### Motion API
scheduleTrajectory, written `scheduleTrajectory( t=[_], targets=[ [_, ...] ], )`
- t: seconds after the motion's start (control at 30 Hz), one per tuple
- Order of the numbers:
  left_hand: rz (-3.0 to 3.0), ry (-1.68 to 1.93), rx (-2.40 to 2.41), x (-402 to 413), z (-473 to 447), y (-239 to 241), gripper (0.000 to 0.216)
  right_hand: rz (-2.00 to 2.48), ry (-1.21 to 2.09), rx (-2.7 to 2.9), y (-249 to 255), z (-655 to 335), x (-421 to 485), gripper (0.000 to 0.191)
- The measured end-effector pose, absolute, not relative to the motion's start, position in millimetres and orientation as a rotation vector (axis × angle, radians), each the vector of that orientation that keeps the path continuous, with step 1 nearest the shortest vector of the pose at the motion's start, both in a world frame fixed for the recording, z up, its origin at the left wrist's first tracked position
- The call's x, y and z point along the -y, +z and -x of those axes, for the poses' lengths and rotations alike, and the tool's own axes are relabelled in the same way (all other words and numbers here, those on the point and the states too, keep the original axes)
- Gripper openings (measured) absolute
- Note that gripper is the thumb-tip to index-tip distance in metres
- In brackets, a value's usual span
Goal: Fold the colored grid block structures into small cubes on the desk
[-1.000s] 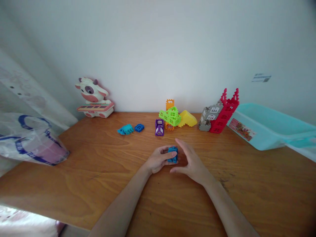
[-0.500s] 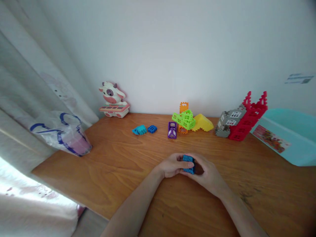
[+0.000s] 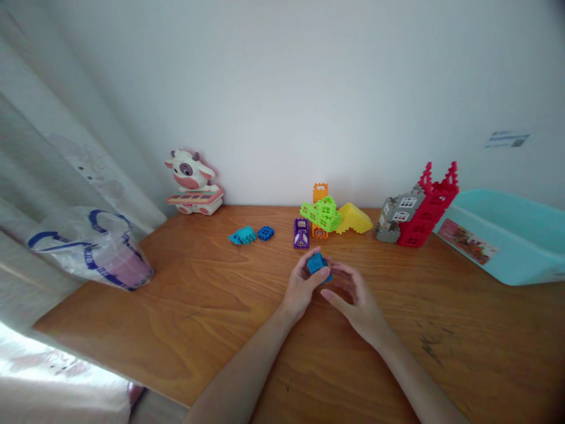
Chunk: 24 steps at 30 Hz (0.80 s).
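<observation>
Thumb and fingers of the left hand (image 3: 300, 290) are clamped on a small blue block (image 3: 316, 263), held above the near middle part of the wooden table (image 3: 207, 288). The right hand (image 3: 362, 303) is just to the right of it, its thumb and fingers spread apart; I cannot tell if its fingertips touch the block. In my judgement, the block could slip and fall if the left thumb loosens, or it could come apart, if it is made of joined parts, when pressed unevenly. Its lower and right sides are hidden by the fingers, so its full shape is not clear.

Farther, beyond the hands, lie a purple car (image 3: 301, 237), a green piece (image 3: 325, 217) which partly covers an orange piece (image 3: 320, 192), and a yellow piece (image 3: 354, 219). To the left are a turquoise piece (image 3: 243, 236) and a flat blue piece (image 3: 265, 234). To the far right, a grey and red tower (image 3: 419, 221) stands beside a pale-blue bin (image 3: 514, 259), which the picture edge cuts off.
</observation>
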<state>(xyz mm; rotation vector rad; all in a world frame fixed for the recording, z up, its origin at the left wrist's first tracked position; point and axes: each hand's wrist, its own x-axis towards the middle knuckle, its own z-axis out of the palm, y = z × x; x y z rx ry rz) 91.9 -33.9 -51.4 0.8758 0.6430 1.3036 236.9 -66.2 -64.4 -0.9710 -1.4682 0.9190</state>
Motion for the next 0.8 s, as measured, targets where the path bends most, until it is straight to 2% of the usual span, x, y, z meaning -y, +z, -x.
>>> scheduleTrajectory(
  t=[0.17,0.57,0.7,0.8],
  targets=[
    [-0.999,1.295,-0.598,39,-95,-55,0.048,0.869,1.127,1.298,-69,-232,65,0.039],
    [-0.974,1.187,-0.537,36,-98,-59,0.047,0.821,1.131,1.212,-75,-228,60,0.036],
    [-1.057,1.119,-0.558,33,-90,-54,0.050,0.873,1.057,1.307,-74,-236,60,0.036],
    [-1.235,1.032,-0.633,26,-74,-50,0.054,0.998,0.843,1.575,-66,-248,62,0.034]
  ],
)
